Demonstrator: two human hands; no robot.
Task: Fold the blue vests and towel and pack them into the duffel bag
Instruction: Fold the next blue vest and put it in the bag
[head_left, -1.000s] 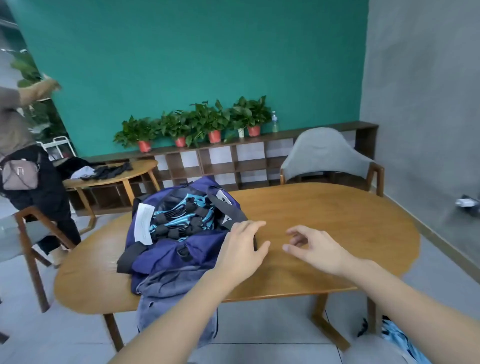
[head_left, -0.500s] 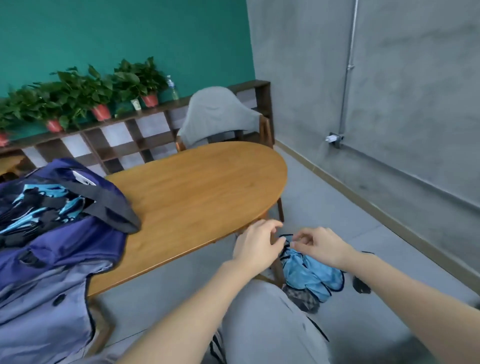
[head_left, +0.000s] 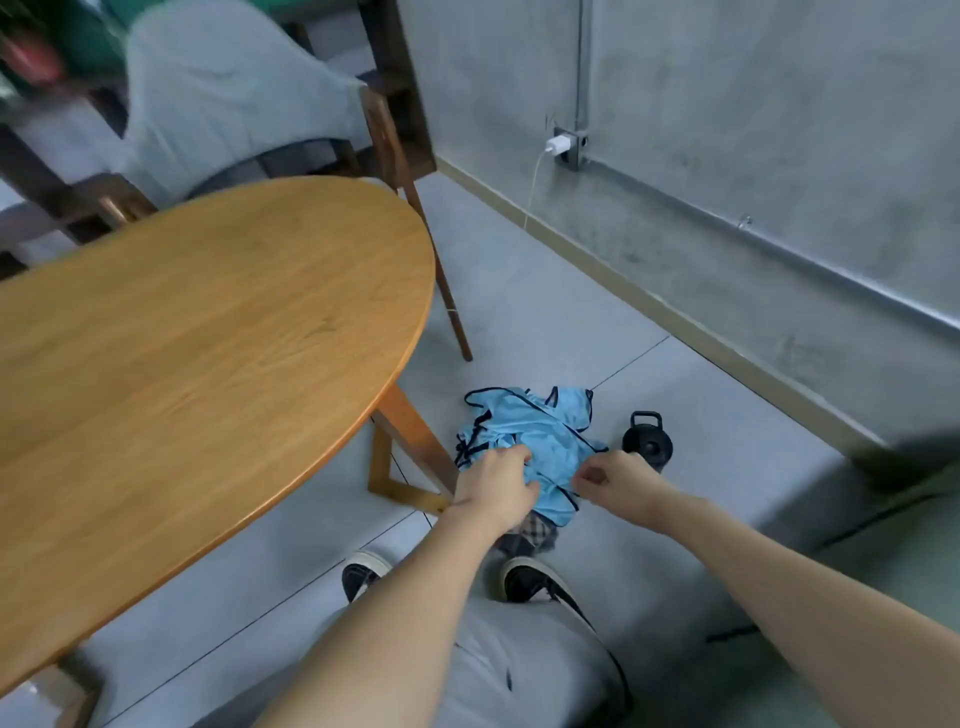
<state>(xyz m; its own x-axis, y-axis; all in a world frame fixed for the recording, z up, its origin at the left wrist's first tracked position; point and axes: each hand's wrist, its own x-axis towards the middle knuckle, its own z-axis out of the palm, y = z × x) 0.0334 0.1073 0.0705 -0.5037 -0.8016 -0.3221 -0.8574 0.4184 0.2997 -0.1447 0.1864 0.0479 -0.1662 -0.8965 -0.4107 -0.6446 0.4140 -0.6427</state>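
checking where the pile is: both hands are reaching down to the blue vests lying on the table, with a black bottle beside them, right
Not quite. The head view shows the blue vests lying on the floor beside the table, not on it. The rest holds: the left hand and right hand reach down to them, with the black bottle beside.

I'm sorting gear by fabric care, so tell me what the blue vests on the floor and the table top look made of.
Blue vests: thin, smooth, slightly shiny cloth, likely a synthetic such as polyester; it crumples in soft folds and has dark piping along the edges. Table: wood or wood veneer, with visible grain and a satin varnish; which of the two cannot be told from here.
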